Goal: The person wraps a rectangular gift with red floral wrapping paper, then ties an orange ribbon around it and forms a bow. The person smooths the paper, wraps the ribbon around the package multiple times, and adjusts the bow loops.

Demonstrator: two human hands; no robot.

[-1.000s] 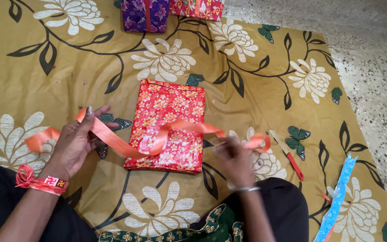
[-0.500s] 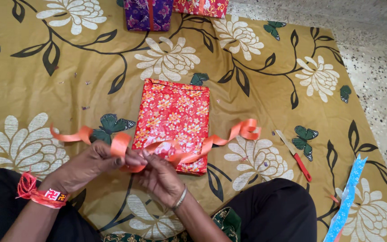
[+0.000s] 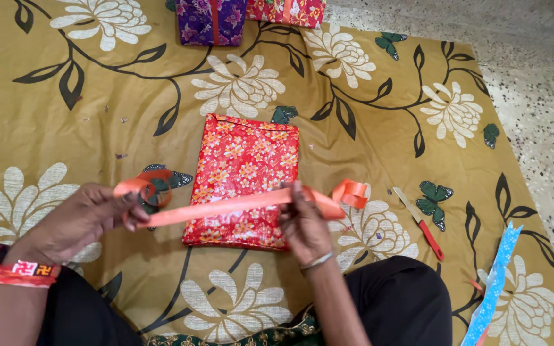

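Surface: mustard floral cloth (image 3: 367, 115) on floor.
Left hand (image 3: 81, 221): pinches orange ribbon (image 3: 226, 206).
Right hand (image 3: 304, 224): grips ribbon above red parcel (image 3: 245, 173).

A smooth, slightly glossy orange ribbon (image 3: 226, 206) is pinched between the left hand (image 3: 81, 218) and the right hand (image 3: 302, 221), above a parcel (image 3: 245, 179) wrapped in shiny red floral paper on which soft highlights are seen. A matt woven cloth sheet (image 3: 65, 128) with a printed flower pattern is spread over a speckled, polished stone floor (image 3: 533, 96). A knife (image 3: 418, 221) with a dull metal blade and a red plastic handle is seen on the cloth, beside a blue patterned paper strip (image 3: 492, 288).
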